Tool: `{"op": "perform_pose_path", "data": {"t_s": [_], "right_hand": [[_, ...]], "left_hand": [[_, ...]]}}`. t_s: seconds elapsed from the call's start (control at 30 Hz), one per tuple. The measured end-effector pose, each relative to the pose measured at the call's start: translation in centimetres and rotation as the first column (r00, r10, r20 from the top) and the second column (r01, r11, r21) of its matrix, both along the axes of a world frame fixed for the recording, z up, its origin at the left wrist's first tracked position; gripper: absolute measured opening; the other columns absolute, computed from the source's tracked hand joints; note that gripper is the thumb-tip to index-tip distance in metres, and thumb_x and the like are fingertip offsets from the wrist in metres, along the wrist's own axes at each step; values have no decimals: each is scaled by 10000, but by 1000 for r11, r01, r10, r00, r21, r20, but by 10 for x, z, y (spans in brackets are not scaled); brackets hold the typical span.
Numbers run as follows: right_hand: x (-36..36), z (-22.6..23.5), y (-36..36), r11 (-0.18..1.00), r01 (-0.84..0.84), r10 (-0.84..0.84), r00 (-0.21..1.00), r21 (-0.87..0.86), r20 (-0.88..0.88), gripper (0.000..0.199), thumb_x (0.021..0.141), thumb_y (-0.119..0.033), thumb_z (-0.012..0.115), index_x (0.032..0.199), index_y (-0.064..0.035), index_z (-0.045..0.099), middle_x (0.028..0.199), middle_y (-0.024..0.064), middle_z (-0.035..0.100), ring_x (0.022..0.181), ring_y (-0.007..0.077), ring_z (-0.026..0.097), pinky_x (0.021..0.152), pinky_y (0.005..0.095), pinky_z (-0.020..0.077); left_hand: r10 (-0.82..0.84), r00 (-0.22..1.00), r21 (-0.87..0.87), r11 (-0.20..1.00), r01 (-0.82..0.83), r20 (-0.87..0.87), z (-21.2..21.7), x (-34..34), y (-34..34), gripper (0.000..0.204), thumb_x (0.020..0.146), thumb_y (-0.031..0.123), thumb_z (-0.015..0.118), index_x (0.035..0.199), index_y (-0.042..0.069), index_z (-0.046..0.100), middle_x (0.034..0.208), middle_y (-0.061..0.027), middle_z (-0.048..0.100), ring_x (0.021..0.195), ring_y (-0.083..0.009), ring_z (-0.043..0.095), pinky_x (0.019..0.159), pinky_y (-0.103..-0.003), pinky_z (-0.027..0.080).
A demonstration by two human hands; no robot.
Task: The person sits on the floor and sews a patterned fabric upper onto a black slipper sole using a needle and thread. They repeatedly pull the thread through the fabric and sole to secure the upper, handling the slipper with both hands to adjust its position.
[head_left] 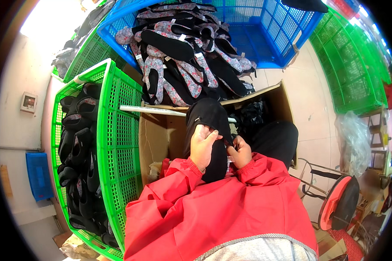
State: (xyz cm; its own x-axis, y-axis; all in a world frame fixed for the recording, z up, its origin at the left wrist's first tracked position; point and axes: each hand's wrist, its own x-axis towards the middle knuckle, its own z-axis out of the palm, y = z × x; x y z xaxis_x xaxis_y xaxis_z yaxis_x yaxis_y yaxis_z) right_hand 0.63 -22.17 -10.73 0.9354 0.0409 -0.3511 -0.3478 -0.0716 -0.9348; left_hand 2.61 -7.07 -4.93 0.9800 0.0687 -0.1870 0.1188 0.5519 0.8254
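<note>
Tiled floor (311, 104), pale wall (13, 126) w/ switch box (29, 102).

Matt black cloth piece (210, 119), perforated green plastic crate (117, 143), rough cardboard box (154, 139).

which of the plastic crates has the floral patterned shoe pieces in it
The blue crate at the top centre; its pile of shoe pieces shows floral fabric. The green crate on the left holds mostly black ones.

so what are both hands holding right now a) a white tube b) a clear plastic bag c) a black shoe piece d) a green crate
c: the left hand and right hand both grip the black shoe piece, held up over the cardboard box; the white tube lies untouched behind it.
</note>
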Motion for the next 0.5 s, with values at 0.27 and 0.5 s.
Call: {"op": "perform_pose_path", "data": {"t_s": [0.27,0.5], "right_hand": [[-2,-5,-1,973,5,14,997,232,-81,168,813,10,611,788,-70,465,687,-7,503,526,66,437,480,234,385],[-1,-10,-1,985,-73,57,993,154,105,130,845,7,591,969,-33,587,797,-28,543,723,56,495,687,215,430]], "left_hand": [[-6,998,162,987,15,-54,4,-7,-3,289,921,7,571,1202,-19,508,1141,-106,602,965,-158,597,752,-266,499],[144,937,684,650,-331,317,22,20,18,106,853,13,681,941,24,623,861,-7,606,738,-74,554,676,-204,444]]}}
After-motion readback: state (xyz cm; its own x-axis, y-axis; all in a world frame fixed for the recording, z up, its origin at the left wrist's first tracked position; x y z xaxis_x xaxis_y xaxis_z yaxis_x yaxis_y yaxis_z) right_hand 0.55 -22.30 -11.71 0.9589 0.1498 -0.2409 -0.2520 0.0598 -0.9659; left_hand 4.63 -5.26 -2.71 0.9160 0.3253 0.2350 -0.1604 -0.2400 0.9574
